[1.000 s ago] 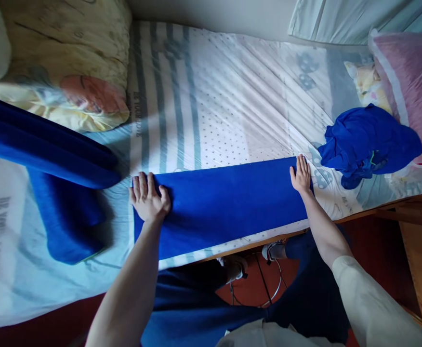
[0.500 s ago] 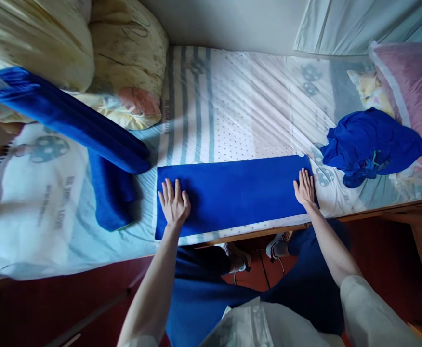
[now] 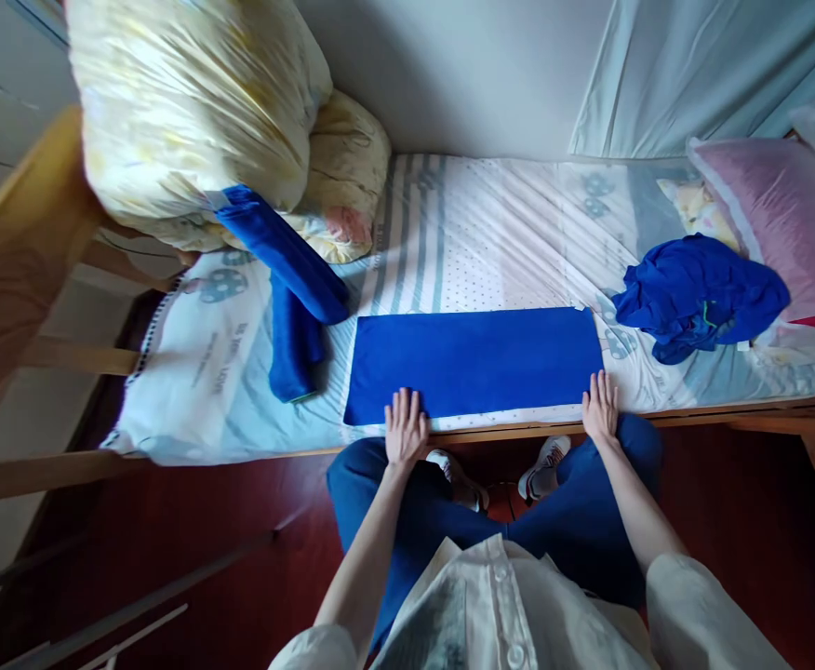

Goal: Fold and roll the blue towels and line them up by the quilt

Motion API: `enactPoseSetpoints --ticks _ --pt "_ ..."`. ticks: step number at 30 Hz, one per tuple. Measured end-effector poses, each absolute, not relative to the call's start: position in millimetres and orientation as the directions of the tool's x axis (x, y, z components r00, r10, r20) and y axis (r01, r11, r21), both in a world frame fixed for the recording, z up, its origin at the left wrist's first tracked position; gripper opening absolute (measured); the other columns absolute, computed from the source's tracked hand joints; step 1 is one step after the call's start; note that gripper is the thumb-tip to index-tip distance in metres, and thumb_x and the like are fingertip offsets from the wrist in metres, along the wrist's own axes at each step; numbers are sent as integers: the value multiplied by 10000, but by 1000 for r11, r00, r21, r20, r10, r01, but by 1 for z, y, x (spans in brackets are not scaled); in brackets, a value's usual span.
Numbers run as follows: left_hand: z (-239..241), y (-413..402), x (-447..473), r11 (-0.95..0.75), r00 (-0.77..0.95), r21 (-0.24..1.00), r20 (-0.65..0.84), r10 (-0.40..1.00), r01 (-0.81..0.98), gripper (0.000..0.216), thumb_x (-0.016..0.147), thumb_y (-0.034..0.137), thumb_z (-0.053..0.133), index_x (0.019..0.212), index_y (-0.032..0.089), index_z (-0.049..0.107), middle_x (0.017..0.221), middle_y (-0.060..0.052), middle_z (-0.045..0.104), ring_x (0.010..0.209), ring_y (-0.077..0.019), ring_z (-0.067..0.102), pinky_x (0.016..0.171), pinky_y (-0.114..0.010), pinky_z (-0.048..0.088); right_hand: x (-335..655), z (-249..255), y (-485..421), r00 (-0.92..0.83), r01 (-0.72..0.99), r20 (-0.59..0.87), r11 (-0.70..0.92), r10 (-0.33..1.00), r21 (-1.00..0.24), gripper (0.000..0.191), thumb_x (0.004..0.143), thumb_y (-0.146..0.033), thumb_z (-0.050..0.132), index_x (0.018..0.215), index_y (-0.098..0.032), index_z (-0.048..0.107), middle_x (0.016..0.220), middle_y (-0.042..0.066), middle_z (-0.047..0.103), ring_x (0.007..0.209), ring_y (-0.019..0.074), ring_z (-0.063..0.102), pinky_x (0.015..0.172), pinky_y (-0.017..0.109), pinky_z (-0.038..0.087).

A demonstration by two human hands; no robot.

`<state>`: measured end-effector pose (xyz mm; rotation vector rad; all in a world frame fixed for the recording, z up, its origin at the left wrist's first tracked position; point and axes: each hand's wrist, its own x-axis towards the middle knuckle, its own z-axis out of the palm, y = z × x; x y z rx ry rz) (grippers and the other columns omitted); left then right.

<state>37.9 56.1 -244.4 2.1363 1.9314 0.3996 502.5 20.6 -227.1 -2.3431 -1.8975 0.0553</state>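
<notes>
A blue cloth (image 3: 474,363), folded into a long flat rectangle, lies on the bed near its front edge. My left hand (image 3: 405,430) rests flat, fingers stretched out, at the cloth's near left corner by the bed edge. At the cloth's near right corner sits my right hand (image 3: 600,410), also flat with fingers extended. Neither hand holds anything.
Two rolled blue cloths (image 3: 288,279) lie at the left beside yellow pillows (image 3: 191,121). A crumpled blue garment (image 3: 697,293) sits at the right next to a pink pillow (image 3: 788,219). The wooden bed frame (image 3: 728,414) runs along the front; my knees and shoes are under it.
Both hands slid back toward me, from on top of the cloth's ends to its near edge. The view pulled back and up.
</notes>
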Motion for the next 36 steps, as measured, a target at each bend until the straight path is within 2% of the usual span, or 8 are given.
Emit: enactPoseSetpoints --ticks 4,7,13,18,21,24,30,36 --pt "-246 28 78 -427 457 390 18 889 816 609 989 224 336 1592 153 378 1670 -137 324 1589 -267 192 1289 -510 179 453 -218 -12 14 979 -37 -22 999 -201 581 1029 -247 288 1590 -130 384 1643 152 386 1549 273 324 1259 528 276" --pt "-242 20 113 -464 537 469 -26 843 751 636 944 162 353 1578 182 408 1657 -113 360 1582 -246 218 1296 -493 167 423 -210 -22 -25 972 -107 -1 994 -234 575 1004 -236 325 1563 -175 447 1611 126 447 1530 270 368 1248 509 321" --pt "-232 2 175 -154 354 730 -128 926 666 659 825 135 474 1482 128 522 1613 -187 416 1566 -313 261 1283 -557 178 395 -179 -8 71 976 -220 -113 973 -187 531 935 -165 409 1424 -153 617 1487 195 577 1431 341 503 1196 538 386" --pt "-219 -13 208 295 83 943 -310 947 154 465 810 224 661 1273 196 683 1417 -176 633 1446 -324 481 1238 -493 326 379 -147 47 37 974 -332 -108 943 -197 420 968 -147 419 1277 -111 703 1266 231 713 1232 339 647 1061 476 495" --pt "-211 -9 220 543 -47 772 -588 808 -331 360 811 257 739 1164 193 701 1224 -167 733 1234 -314 662 1120 -471 470 363 -136 95 -125 960 -276 46 953 -276 442 999 -146 388 1347 -103 657 1459 190 604 1367 292 552 1139 422 442" --pt "-206 0 224 542 -41 539 -732 680 -645 294 864 248 707 1140 157 666 1134 -157 757 1055 -241 733 988 -384 551 343 -134 148 -276 925 -263 181 925 -333 450 1001 -119 387 1378 -103 633 1500 181 569 1408 256 516 1183 400 401" --pt "-205 8 219 466 -40 383 -804 593 -798 229 893 218 678 1112 152 669 979 -99 756 782 -133 713 776 -256 558 310 -157 234 -372 906 -305 272 877 -324 500 951 -20 407 1377 -160 628 1523 155 546 1397 271 513 1164 445 413" --pt "-208 13 226 403 -128 420 -804 581 -813 212 857 262 738 1037 193 651 900 -37 699 731 -100 643 716 -225 493 302 -191 292 -322 917 -299 218 898 -334 523 894 39 452 1384 -96 574 1467 199 556 1390 286 484 1168 465 390"
